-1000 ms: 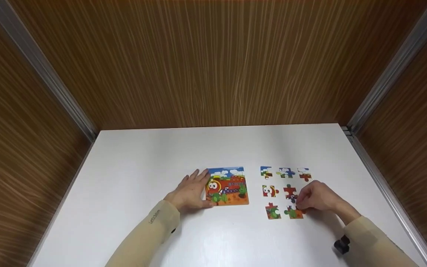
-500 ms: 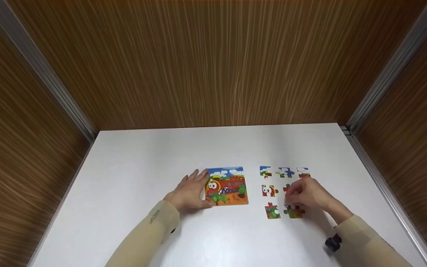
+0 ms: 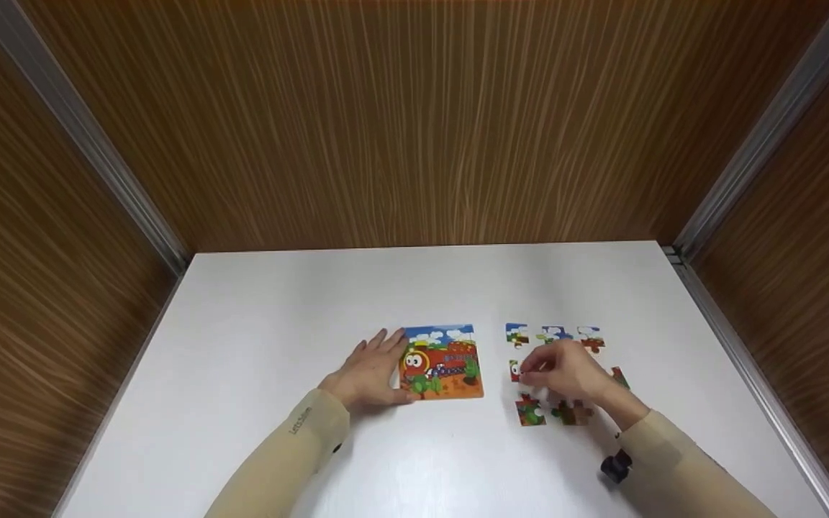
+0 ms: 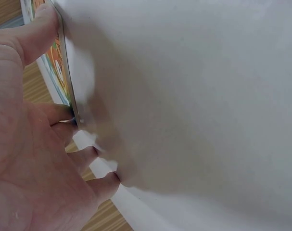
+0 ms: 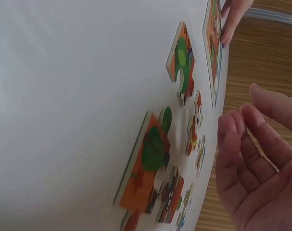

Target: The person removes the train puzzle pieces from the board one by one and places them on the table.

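A square train-picture puzzle board [image 3: 440,370] lies flat on the white table. My left hand [image 3: 368,370] rests along its left edge, fingers spread and straight; in the left wrist view the thumb [image 4: 40,26] touches the board. To the right of the board, jigsaw pieces lie spaced in rows. My right hand [image 3: 565,370] hovers over the middle row, its fingertips by the eyes piece [image 3: 514,370]. In the right wrist view, its fingers [image 5: 271,139] are loosely bent, with nothing seen between them. The hand hides the middle piece in the head view.
Sky pieces [image 3: 553,334] form the back row, with a cactus piece [image 3: 529,412] and an orange-ground piece [image 3: 569,414] in front. Another piece [image 3: 621,378] lies right of my right wrist. Wood-grain panels [image 3: 414,129] stand behind and beside the table [image 3: 278,309].
My right hand has moved left across the pieces, from the right side of the middle row to the eyes piece. A piece at the right came into view. My left hand has stayed put.
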A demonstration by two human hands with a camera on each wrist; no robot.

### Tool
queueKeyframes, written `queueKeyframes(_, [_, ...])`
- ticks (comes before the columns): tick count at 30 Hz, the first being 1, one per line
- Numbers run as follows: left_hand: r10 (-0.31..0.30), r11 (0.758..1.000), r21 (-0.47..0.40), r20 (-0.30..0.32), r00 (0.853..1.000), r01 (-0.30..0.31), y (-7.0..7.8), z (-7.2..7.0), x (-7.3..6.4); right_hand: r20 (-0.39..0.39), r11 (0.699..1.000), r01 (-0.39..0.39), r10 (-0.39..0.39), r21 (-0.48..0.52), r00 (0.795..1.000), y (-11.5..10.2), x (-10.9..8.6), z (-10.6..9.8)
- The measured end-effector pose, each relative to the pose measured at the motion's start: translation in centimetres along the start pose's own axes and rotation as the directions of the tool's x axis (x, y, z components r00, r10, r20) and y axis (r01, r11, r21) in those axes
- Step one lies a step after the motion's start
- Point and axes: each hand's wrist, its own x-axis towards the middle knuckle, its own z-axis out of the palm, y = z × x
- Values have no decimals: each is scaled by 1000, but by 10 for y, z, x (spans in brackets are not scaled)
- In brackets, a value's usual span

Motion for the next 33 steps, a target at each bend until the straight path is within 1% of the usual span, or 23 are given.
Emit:
queueKeyframes(3, [-5, 1000, -1, 0, 1000, 5, 0, 0, 0, -2, 1000, 26, -26, 13, 1000, -4, 6, 7])
queueKeyframes(6, [-7, 1000, 3, 2, 1000, 7, 0, 0, 0, 1, 998, 65, -65, 6, 998, -9, 11, 14])
queueKeyframes(10, [-4, 1000, 13, 3, 1000, 4, 1, 0, 0, 14, 997, 78, -78, -1, 997, -18, 17, 23])
queueKeyframes(16, [-9, 1000, 8, -5, 1000, 9, 1, -1, 0, 27, 998, 61, -61, -26, 998, -31, 29, 32])
queueKeyframes(19, [-11, 1000, 3, -5, 1000, 11, 2, -1, 0, 42, 996, 76, -75, -37, 996, -36, 35, 35])
queueKeyframes(23, [-10, 1000, 1, -8, 1000, 10, 2, -1, 0, 55, 992, 115, -112, -59, 992, -42, 43, 40])
queueKeyframes(28, [-14, 1000, 3, -5, 1000, 14, 2, 0, 1, 80, 991, 102, -94, -92, 992, -47, 52, 47])
queueKeyframes(33, [-10, 1000, 2, -6, 1000, 10, 2, -1, 0, 94, 984, 92, -78, -154, 992, -49, 58, 53])
